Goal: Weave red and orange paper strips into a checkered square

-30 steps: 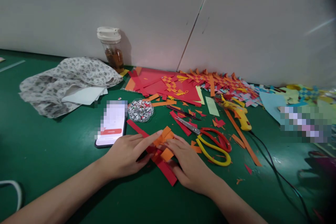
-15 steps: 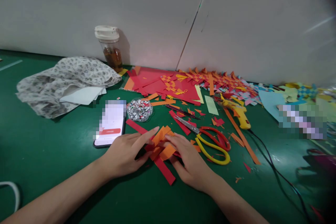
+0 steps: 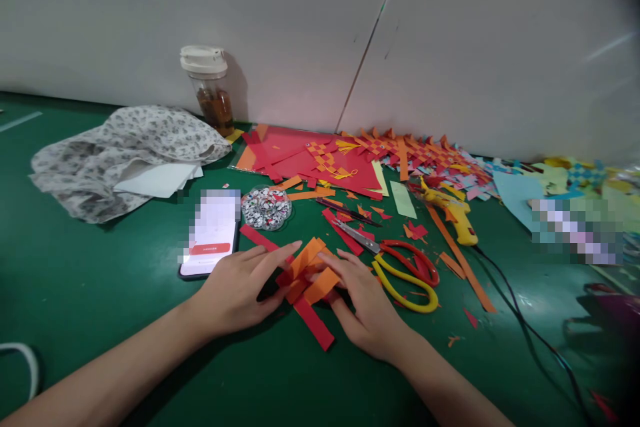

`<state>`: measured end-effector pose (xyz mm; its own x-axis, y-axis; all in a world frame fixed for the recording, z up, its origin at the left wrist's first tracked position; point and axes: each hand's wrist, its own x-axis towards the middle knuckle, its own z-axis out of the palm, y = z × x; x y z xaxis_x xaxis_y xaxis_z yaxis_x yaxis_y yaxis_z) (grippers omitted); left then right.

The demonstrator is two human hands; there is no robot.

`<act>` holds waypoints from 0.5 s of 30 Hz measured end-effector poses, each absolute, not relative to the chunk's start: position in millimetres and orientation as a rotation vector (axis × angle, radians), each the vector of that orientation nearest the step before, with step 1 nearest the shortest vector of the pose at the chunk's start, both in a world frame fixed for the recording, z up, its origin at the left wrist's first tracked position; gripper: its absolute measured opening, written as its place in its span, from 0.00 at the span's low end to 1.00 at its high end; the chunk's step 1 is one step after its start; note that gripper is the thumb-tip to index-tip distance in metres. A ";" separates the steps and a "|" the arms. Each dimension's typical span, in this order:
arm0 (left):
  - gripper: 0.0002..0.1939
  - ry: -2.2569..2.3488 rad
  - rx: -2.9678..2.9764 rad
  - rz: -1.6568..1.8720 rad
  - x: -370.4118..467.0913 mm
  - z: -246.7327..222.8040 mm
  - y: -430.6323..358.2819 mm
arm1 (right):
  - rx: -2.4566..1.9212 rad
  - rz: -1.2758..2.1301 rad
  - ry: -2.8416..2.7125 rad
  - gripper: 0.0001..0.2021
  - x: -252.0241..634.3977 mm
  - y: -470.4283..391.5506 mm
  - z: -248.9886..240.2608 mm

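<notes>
Red and orange paper strips (image 3: 306,265) cross one another in a small woven piece, low over the green table in front of me. My left hand (image 3: 245,287) pinches the piece at its left side, thumb below and index finger stretched along the top. From the right, my right hand (image 3: 363,303) grips the orange strips between thumb and fingers. One red strip end sticks out toward me and another points away to the upper left. Some of the weave is covered by my fingers. Scissors (image 3: 383,247) with red and yellow handles lie open just right of my right hand.
A phone (image 3: 210,233) and a clear round case of googly eyes (image 3: 267,207) lie left of centre. Behind stand a tea bottle (image 3: 213,90) and patterned cloth (image 3: 125,153). Finished woven paper fish (image 3: 400,150), scraps and a yellow glue gun (image 3: 460,217) with its cord lie right.
My right hand has shifted slightly, its fingers lifting and spreading a little over the orange strips. The near orange strip end has moved a bit right. My left hand stays nearly still.
</notes>
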<state>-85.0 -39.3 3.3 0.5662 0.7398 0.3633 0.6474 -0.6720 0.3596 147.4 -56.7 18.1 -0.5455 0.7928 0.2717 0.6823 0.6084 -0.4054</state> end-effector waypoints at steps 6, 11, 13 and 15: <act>0.28 1.153 2.653 0.700 -85.9 3.1 -39.8 | -1.076 0.428 -2.456 0.27 147.9 -56.9 19.0; 0.23 1.113 2.722 0.726 -85.4 4.5 -38.8 | -1.093 0.536 -2.458 0.29 148.7 -56.5 19.2; 0.22 1.105 2.741 0.717 -85.0 5.4 -38.6 | -1.087 0.577 -2.442 0.30 148.5 -56.2 19.5; 0.22 1.099 2.742 0.689 -84.6 6.2 -38.6 | -1.068 0.621 -2.420 0.31 147.9 -55.8 20.4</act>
